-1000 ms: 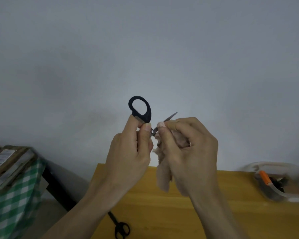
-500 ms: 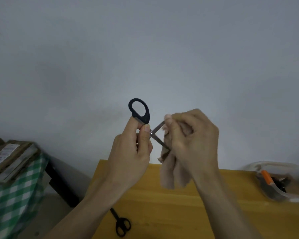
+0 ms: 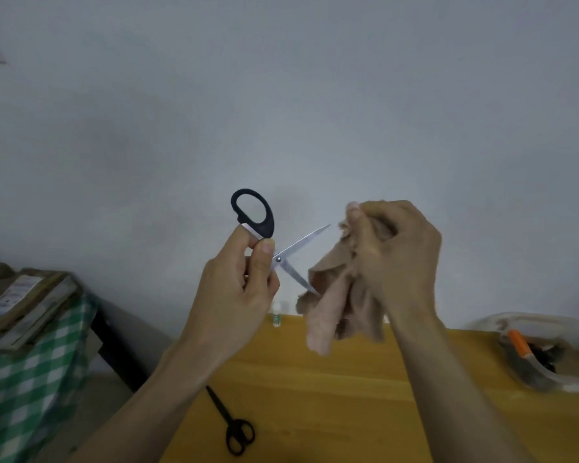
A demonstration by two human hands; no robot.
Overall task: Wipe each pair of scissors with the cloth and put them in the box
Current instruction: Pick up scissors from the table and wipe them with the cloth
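My left hand (image 3: 236,289) grips black-handled scissors (image 3: 264,228) by the handles, held up in front of the wall with the silver blades spread apart toward the right. My right hand (image 3: 391,252) clutches a crumpled beige cloth (image 3: 331,305) just right of the blades; the lower blade tip touches the cloth, the upper one is bare. A second, slim all-black pair of scissors (image 3: 233,426) lies on the wooden table (image 3: 348,396) below my left forearm. A clear plastic box (image 3: 549,352) at the table's right edge holds an orange-handled tool and dark items.
A small white bottle (image 3: 276,315) stands at the table's far edge. Left of the table, a stack of cardboard (image 3: 17,302) lies on a green checked cloth (image 3: 30,379). A plain wall fills the background.
The scissor blades have opened wider. My right hand with the cloth has slid off the upper blade and moved right, leaving that blade exposed.
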